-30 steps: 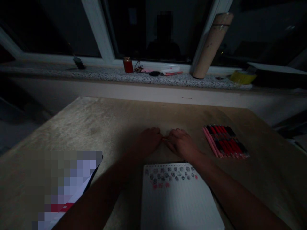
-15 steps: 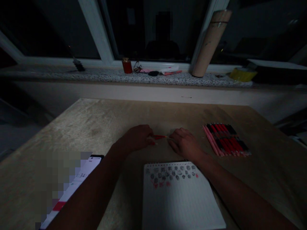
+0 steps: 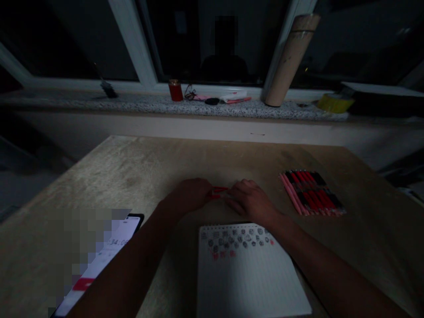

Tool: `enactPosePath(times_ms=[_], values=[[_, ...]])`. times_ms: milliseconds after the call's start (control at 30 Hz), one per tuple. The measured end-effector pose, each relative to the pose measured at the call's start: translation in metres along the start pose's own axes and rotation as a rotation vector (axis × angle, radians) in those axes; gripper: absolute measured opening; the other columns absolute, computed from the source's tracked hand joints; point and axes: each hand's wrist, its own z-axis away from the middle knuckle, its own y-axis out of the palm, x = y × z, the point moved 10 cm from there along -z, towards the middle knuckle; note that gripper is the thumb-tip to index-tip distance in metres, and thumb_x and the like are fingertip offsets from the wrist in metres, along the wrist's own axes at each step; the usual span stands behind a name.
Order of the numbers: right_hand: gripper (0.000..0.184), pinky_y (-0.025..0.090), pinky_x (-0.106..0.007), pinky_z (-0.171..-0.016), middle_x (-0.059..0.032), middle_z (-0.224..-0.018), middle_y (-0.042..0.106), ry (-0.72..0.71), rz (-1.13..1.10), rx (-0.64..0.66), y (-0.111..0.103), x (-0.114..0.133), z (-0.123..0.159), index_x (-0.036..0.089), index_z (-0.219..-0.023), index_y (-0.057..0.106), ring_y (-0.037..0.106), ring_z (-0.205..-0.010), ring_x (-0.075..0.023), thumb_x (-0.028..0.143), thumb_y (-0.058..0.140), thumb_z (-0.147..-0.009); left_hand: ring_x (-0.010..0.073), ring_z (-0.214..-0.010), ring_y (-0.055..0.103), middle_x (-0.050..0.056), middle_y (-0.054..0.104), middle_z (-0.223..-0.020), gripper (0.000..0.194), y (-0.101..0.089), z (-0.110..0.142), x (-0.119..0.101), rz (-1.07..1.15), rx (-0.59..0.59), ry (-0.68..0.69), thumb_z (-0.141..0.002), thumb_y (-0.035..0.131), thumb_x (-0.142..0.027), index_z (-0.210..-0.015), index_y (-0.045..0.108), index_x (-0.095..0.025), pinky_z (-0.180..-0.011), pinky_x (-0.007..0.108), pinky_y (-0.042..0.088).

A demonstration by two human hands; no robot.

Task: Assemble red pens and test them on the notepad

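Note:
Past the top edge of the notebook, my two hands nearly meet over the table. My left hand (image 3: pixel 194 192) is closed on a red pen (image 3: pixel 219 189), with slim red parts sticking out from its fingertips toward the right. My right hand (image 3: pixel 249 198) has its fingers bent in at the other end of these red parts. A small pale piece seems to lie at its fingertips, too dim to name. In front lies a spiral notebook (image 3: pixel 245 278) with rows of small dark and red drawings on its lined page.
Several red and black pens (image 3: pixel 311 192) lie in a row at the right, with pink ones at their left side. A lit phone (image 3: pixel 109 254) lies partly under my left forearm. On the windowsill (image 3: pixel 139 102) stand a red jar (image 3: pixel 175 90), a tall tan cylinder (image 3: pixel 291 62) and yellow tape (image 3: pixel 335 103).
My right hand has shifted slightly left, closing the gap to my left hand. The red parts between the hands lie closer to its fingertips. The notebook and pen row have stayed put.

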Motion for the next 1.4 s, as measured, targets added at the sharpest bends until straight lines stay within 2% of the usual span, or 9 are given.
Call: enactPosePath(times_ms=[233, 400, 633, 800, 933, 1033, 1133, 1233, 1400], values=[[0.031, 0.036, -0.031, -0.074, -0.0069, -0.077, 0.057, 0.086, -0.109, -0.06, -0.016, -0.012, 0.001, 0.015, -0.081, 0.059, 0.049, -0.076, -0.018, 0.031, 0.036, -0.094, 0.0148, -0.075, 0.058, 0.004, 0.065, -0.086, 0.022, -0.016, -0.002, -0.017, 0.242, -0.105, 0.143, -0.086, 0.046, -0.031, -0.092, 0.063, -0.018, -0.065, 0.024, 0.039], [0.034, 0.033, -0.024, -0.056, 0.0012, -0.063, 0.046, 0.301, -0.597, -0.142, -0.025, -0.033, 0.008, 0.018, -0.071, 0.051, 0.045, -0.06, -0.0122, 0.037, 0.033, -0.094, 0.0123, -0.072, 0.054, 0.003, 0.062, -0.083, 0.023, -0.035, 0.003, -0.034, 0.358, -0.161, 0.217, -0.088, 0.043, -0.031, -0.092, 0.06, -0.015, -0.064, 0.023, 0.038], [0.034, 0.023, -0.022, -0.043, 0.0059, -0.049, 0.032, 0.607, -1.425, -0.208, 0.006, -0.048, 0.012, 0.019, -0.054, 0.037, 0.029, -0.044, -0.0079, 0.035, 0.045, -0.083, 0.0126, -0.074, 0.054, 0.004, 0.059, -0.087, 0.026, -0.051, 0.01, -0.041, 0.294, -0.345, 0.216, -0.091, 0.038, -0.034, -0.096, 0.056, -0.015, -0.065, 0.024, 0.039], [0.039, 0.013, -0.019, -0.035, 0.0095, -0.042, 0.026, 0.803, -1.879, -0.015, 0.03, -0.031, 0.015, 0.021, -0.056, 0.032, 0.019, -0.035, -0.0054, 0.044, 0.05, -0.081, 0.0127, -0.07, 0.053, 0.004, 0.057, -0.081, 0.033, -0.053, 0.014, -0.053, 0.084, -0.5, 0.269, -0.094, 0.032, -0.037, -0.09, 0.056, -0.015, -0.064, 0.024, 0.038], [0.042, 0.009, -0.018, -0.032, 0.0104, -0.039, 0.024, 0.946, -2.028, 0.183, 0.038, -0.014, 0.024, 0.021, -0.057, 0.027, 0.015, -0.033, -0.0047, 0.047, 0.05, -0.081, 0.0129, -0.066, 0.05, 0.004, 0.055, -0.075, 0.034, -0.054, 0.019, -0.06, -0.01, -0.651, 0.329, -0.095, 0.031, -0.035, -0.081, 0.055, -0.015, -0.062, 0.025, 0.038], [0.041, 0.01, -0.018, -0.033, 0.0105, -0.041, 0.024, 0.956, -2.123, 0.245, 0.039, -0.002, 0.025, 0.021, -0.057, 0.027, 0.016, -0.033, -0.0043, 0.043, 0.054, -0.08, 0.0116, -0.059, 0.046, 0.002, 0.051, -0.068, 0.034, -0.051, 0.019, -0.057, 0.073, -0.703, 0.328, -0.095, 0.03, -0.032, -0.074, 0.051, -0.015, -0.057, 0.024, 0.036], [0.043, 0.012, -0.018, -0.034, 0.0107, -0.044, 0.024, 0.902, -2.117, 0.128, 0.038, -0.003, 0.021, 0.021, -0.057, 0.029, 0.018, -0.034, -0.0039, 0.044, 0.059, -0.078, 0.0096, -0.051, 0.04, -0.002, 0.045, -0.059, 0.036, -0.048, 0.016, -0.049, 0.274, -0.694, 0.27, -0.095, 0.028, -0.031, -0.069, 0.047, -0.016, -0.051, 0.023, 0.031], [0.045, 0.015, -0.019, -0.037, 0.0096, -0.046, 0.026, 0.789, -1.931, -0.08, 0.03, -0.015, 0.017, 0.02, -0.057, 0.031, 0.022, -0.036, -0.0047, 0.05, 0.057, -0.079, 0.0081, -0.048, 0.038, -0.003, 0.041, -0.054, 0.039, -0.044, 0.013, -0.04, 0.519, -0.654, 0.18, -0.094, 0.029, -0.034, -0.064, 0.044, -0.016, -0.049, 0.022, 0.028], [0.04, 0.028, -0.022, -0.049, 0.0049, -0.057, 0.035, 0.442, -1.209, -0.289, -0.013, -0.03, 0.013, 0.018, -0.064, 0.042, 0.034, -0.05, -0.0084, 0.048, 0.04, -0.09, 0.0073, -0.047, 0.037, -0.004, 0.039, -0.051, 0.046, -0.025, 0.004, -0.019, 0.945, -0.554, 0.003, -0.091, 0.032, -0.047, -0.06, 0.044, -0.016, -0.048, 0.021, 0.029]])
